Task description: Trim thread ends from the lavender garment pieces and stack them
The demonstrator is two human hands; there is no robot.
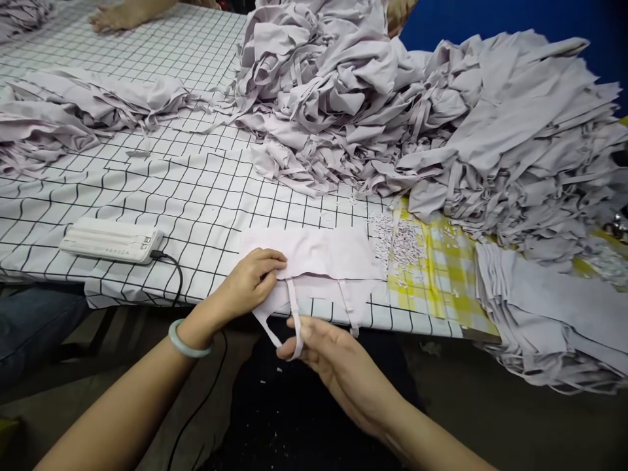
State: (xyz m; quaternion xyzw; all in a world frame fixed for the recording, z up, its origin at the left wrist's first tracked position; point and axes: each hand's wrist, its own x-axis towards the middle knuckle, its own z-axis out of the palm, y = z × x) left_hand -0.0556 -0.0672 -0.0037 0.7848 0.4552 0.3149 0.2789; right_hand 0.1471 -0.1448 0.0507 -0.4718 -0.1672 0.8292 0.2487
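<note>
A pale pink strappy top (324, 252) lies flat at the table's front edge, its lower part and two thin straps toward me. My left hand (255, 278) is closed at the left side of the top, fingers and thumb together on its cloth. Below the edge, my right hand (338, 366) has one shoulder strap (294, 297) between thumb and fingers, with the strap looped over a fingertip. The other strap (346, 301) hangs loose to the right, with a small slider on it.
Big heaps of similar garments (333, 85) cover the table's far side and right. Small pale scraps (402, 242) lie beside a yellow checked cloth (441, 268). A neat stack of garments (554, 314) overhangs the right edge. A white power bank (110, 241) with a black cable sits left. Another person's hand (110, 18) rests at the far left.
</note>
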